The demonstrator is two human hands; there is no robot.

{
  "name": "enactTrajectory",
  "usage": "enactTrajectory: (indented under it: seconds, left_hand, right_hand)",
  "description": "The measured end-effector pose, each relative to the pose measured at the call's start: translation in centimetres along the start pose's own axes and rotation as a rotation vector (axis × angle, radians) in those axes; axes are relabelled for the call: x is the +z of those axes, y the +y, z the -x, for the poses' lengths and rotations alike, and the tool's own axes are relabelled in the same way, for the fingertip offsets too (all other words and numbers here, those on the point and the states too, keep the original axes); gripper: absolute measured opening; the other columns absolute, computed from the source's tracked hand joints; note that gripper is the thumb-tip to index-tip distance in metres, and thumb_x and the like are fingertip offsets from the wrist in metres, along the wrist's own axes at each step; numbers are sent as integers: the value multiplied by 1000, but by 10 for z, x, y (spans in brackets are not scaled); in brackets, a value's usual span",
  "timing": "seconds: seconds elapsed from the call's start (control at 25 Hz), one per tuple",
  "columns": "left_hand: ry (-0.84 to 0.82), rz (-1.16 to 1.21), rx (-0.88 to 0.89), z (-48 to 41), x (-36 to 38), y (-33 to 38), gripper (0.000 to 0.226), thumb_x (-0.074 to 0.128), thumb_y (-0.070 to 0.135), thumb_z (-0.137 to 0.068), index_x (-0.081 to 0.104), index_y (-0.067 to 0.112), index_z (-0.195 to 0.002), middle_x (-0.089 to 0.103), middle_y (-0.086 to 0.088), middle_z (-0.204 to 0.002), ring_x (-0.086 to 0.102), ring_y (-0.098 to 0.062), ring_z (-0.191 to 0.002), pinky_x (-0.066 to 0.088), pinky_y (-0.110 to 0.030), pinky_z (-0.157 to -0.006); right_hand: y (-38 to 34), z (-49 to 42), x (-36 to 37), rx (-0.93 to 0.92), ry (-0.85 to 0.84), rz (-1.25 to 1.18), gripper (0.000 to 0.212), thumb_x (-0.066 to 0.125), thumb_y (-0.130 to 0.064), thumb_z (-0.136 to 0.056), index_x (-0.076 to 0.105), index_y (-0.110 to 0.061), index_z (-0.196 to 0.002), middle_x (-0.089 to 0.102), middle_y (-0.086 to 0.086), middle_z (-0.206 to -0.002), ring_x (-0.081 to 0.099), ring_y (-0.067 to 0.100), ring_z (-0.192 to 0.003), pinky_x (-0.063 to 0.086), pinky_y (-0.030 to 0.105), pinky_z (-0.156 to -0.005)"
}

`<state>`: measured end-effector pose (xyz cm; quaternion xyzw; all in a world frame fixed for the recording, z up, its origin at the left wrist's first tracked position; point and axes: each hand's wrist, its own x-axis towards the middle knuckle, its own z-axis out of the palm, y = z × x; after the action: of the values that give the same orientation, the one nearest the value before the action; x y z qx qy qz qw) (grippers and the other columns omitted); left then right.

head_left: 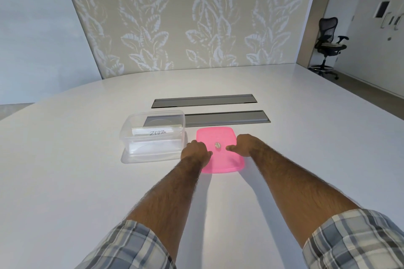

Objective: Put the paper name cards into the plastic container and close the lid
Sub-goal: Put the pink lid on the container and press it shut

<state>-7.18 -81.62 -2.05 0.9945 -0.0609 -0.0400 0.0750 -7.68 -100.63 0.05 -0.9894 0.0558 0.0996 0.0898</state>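
A clear plastic container (131, 137) stands open on the white table, left of centre. Paper name cards (153, 133) lie inside it, the top one reading "ZEBRA". A pink lid (216, 133) lies flat on the table just right of the container, with a small round sticker at its middle. My left hand (195, 150) rests on the lid's left edge with fingers curled down. My right hand (244, 144) lies on the lid's right side, thumb pointing toward the sticker. Whether either hand grips the lid's edge is hidden by the fingers.
Two grey cable-slot covers (203, 101) (227, 118) are set into the white table (87, 181) behind the container and lid. A patterned wall panel stands at the far edge. An office chair (329, 43) is at the back right.
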Motion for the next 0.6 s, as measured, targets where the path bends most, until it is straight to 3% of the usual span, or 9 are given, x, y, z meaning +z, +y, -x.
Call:
enactTrajectory:
  seconds: [0.16,0.36,0.6]
  left_hand:
    - [1,62,-92,-10,3,1,61,41,54,-100,59,7,-133,50,-17,-137,51,-33,-126,44,-44,-104]
    - [4,126,-110,-14,4,5,58,42,51,-100,57,6,-134,46,-14,-139,48,-32,-128,45,-44,-101]
    - [-1,314,-220,-20,-2,12,40,48,31,-99,59,5,-128,59,-17,-131,58,-34,-120,50,-42,-98]
  right_hand:
    - [-1,-7,6,45,-54,-104,61,59,-54,-91,56,-5,-128,61,12,-130,60,29,-115,46,34,-90]
    - [-3,-9,4,100,-71,-227,59,64,-46,-90,54,-3,-130,60,13,-131,61,29,-114,47,34,-83]
    - [-6,-6,6,118,-52,-263,58,66,-43,-89,55,-3,-129,61,14,-130,62,30,-111,49,36,-80]
